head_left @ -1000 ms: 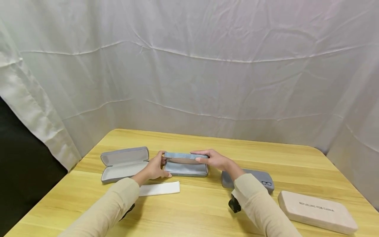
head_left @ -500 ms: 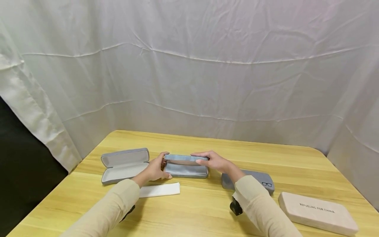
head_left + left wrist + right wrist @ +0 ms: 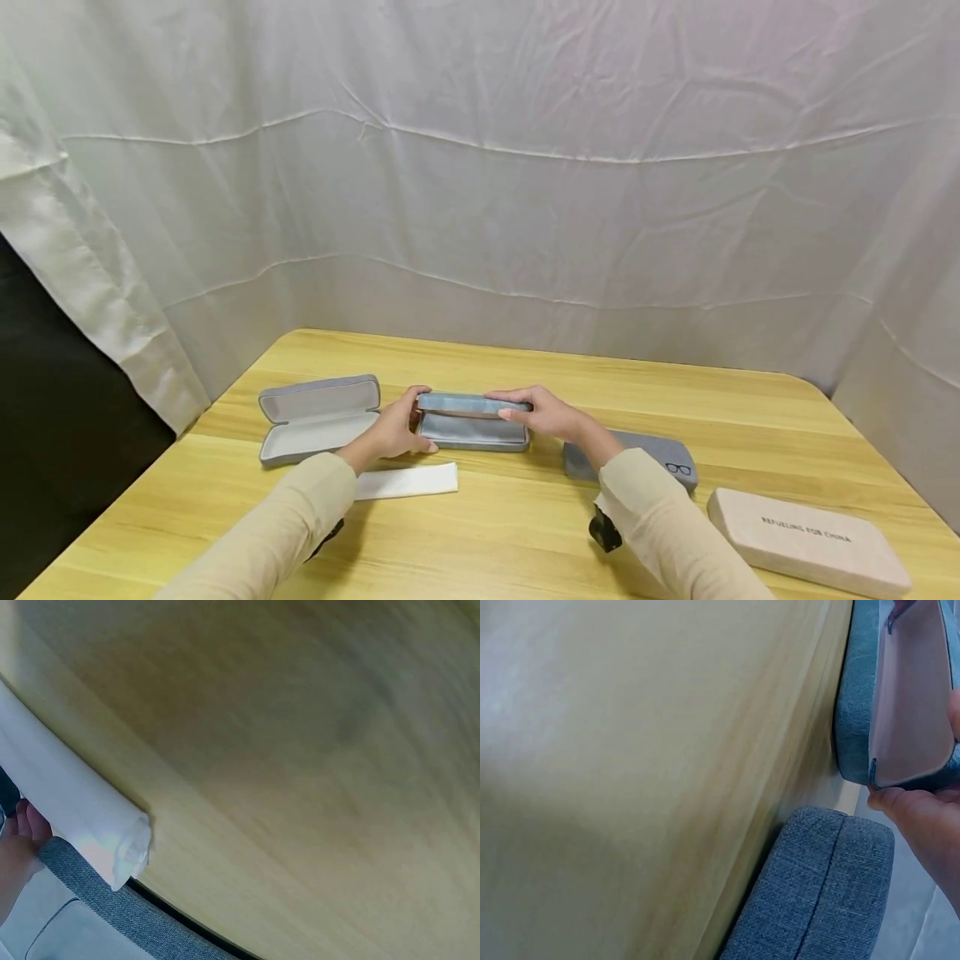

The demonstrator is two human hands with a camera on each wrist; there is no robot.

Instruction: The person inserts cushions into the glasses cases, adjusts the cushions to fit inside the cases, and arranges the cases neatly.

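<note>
Fingers of right hand [image 3: 551, 415] pinch the lid [image 3: 465, 402] at its 3 o'clock end, thumb in front. Left hand [image 3: 392, 429] curled round the 9 o'clock end of the blue case [image 3: 472, 431], thumb at near corner of base; some fingertips hidden, can't tell what they touch.

Clock centred on blue case, head view, big to small. Pale curtain [image 3: 480, 183] at 12, behind everything. Wooden table [image 3: 495, 546] under all. Pink case [image 3: 806, 550], lettered top, closed, about 4, well apart. Grey case with lid up [image 3: 322, 429] at 9, just past left hand. Grey case with glasses print [image 3: 652, 454] between 3 and 4, closed. Blue case between both hands, lid part-raised, gap facing 6. Folded white strip [image 3: 412, 481] at 8, near; cloth or paper, can't tell.

Doing it well, my judgement: left hand should brace the base against sliding; right should guide lid slowly, even pressure so hinge doesn't twist, thumbs clear of the rim.
</note>
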